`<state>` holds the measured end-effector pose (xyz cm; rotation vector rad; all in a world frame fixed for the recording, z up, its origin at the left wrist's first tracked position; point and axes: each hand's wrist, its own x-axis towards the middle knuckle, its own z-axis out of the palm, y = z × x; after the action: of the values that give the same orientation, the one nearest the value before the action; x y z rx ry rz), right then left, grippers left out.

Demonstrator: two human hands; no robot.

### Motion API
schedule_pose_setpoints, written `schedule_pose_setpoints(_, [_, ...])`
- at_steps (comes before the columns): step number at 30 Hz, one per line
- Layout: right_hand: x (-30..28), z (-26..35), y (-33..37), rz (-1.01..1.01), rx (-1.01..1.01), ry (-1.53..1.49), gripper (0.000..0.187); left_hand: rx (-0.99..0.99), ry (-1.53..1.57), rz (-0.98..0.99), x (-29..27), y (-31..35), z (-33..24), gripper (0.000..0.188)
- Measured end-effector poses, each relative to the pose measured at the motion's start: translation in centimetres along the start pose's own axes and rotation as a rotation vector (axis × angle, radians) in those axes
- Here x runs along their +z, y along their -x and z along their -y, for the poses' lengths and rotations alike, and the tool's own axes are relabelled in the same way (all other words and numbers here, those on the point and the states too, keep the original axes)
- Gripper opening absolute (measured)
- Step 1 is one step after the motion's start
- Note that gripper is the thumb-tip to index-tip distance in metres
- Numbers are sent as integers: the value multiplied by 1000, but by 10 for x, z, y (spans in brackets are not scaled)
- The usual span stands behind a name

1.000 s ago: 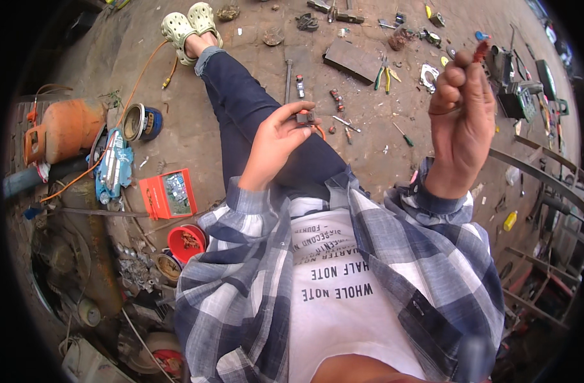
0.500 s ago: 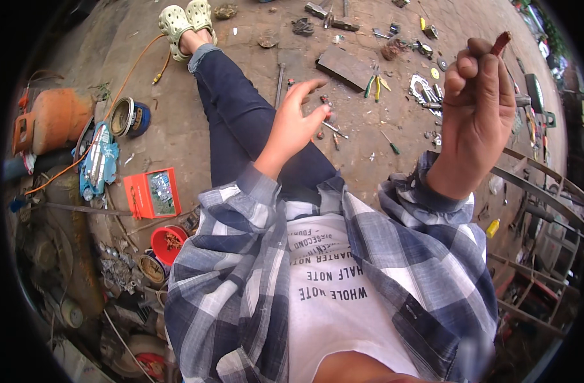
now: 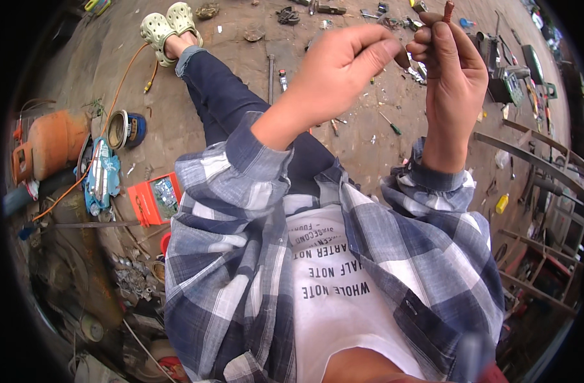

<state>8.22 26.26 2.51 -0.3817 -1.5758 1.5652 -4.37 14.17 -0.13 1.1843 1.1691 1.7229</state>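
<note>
The person's left hand had risen and swung across to the right. Half a second earlier it had been spread over the thigh of the dark blue jeans; now its fingertips lay just beside the right hand. Its fingers were partly curled, thumb near forefinger, and whether they gripped anything or touched the other hand could not be told.

The right hand was closed in a pinch, thumb against fingers, around a short, thin, reddish-brown stick-like piece. The hand had shifted leftward, and the piece, tilted to the right before, stood nearly upright close to the upper edge of the view. Its material was unclear.

With both hands gathered around it, the piece seemed to have become the focus of the work, where one hand alone had been raised with it. On the floor, a green-handled screwdriver lay untouched. A round red plastic bucket showed only as a sliver beside the blue-and-white checked left sleeve.
</note>
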Motion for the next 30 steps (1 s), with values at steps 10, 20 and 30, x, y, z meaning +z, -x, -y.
schedule_pose_setpoints(10, [-12,13,18,207,207,311,23,35,-444,-144,-9,8,-32,14])
schedule_pose_setpoints(20, [-11,19,25,268,120,623,9,105,-626,-47,-12,9,-40,12])
schedule_pose_setpoints(30, [-6,23,22,138,136,196,7,136,-502,34,-9,8,-16,10])
